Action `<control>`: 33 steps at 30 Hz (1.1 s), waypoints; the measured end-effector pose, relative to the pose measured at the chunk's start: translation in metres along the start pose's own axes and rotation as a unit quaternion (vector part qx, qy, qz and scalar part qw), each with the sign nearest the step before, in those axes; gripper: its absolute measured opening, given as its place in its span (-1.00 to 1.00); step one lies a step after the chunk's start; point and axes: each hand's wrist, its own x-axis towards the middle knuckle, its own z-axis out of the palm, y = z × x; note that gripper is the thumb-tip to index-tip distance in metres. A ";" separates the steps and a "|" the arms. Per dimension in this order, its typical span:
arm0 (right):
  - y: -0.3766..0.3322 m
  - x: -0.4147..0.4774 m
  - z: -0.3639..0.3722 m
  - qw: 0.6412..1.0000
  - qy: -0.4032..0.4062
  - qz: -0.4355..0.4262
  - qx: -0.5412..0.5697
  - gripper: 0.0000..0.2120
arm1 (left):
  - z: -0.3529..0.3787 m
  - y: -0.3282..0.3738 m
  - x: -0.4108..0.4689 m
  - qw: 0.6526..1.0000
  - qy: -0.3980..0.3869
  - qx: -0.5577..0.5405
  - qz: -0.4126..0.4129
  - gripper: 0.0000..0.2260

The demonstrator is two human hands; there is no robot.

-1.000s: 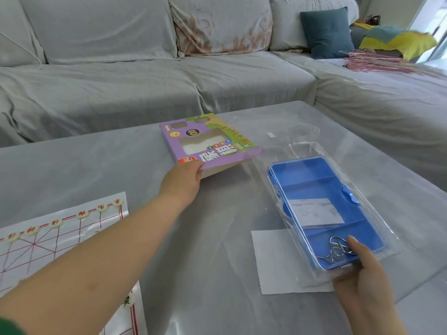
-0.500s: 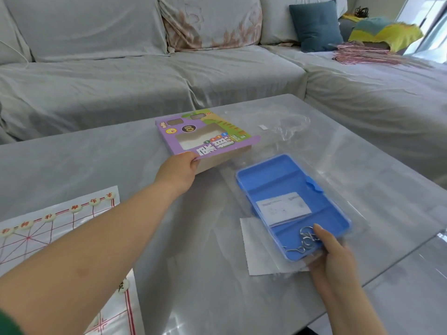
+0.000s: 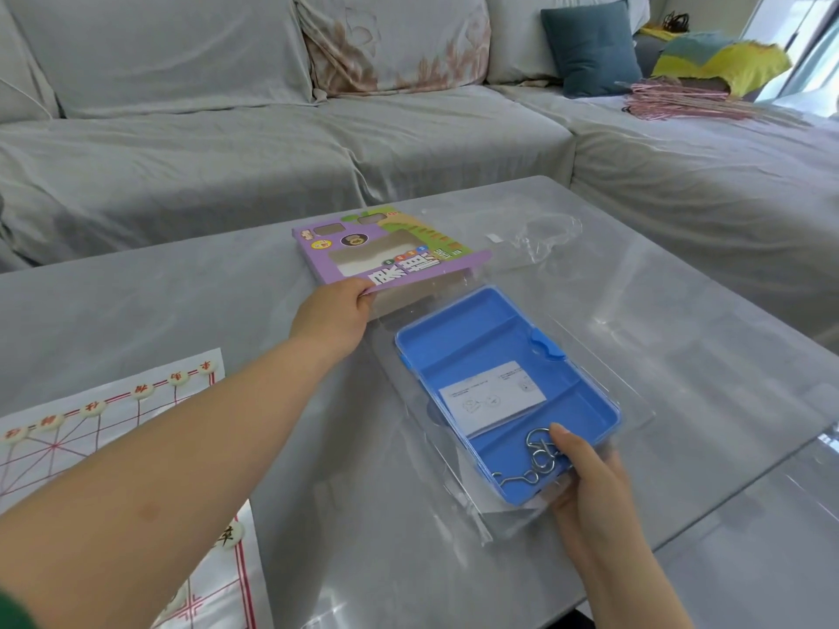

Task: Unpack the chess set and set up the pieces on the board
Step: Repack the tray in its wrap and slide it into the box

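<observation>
Blue tray [image 3: 481, 351] in R hand [image 3: 590, 483] (clear wrap [image 3: 635, 413]), L hand [image 3: 333, 317] pinching purple box [image 3: 386, 251]

We see a grey L-shaped sofa [image 3: 227, 143] under loose covers across the back, wrapping round to the right. A floral cushion [image 3: 395, 43] leans on the backrest, and a teal cushion [image 3: 590, 43] sits in the corner. Farther right lie a yellow and teal cloth [image 3: 722, 61] and a bundle of thin pink sticks [image 3: 681, 102]. Daylight enters from a window [image 3: 812, 52] top right. The glossy grey tabletop [image 3: 181, 288] in front reflects it.
</observation>
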 end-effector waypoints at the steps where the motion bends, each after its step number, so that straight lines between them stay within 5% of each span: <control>1: -0.001 -0.001 -0.002 1.000 -0.004 0.002 -0.002 -0.74 | 0.000 0.000 0.000 1.000 0.000 -0.003 -0.002 -0.71; 16: -0.025 0.009 -0.003 0.989 -0.082 0.115 -0.041 -0.82 | -0.013 -0.015 -0.005 0.999 -0.026 -0.027 -0.005 -0.73; 33: -0.018 0.011 -0.011 0.999 -0.022 0.024 -0.017 -0.73 | -0.008 -0.021 -0.014 0.998 0.008 -0.058 -0.019 -0.75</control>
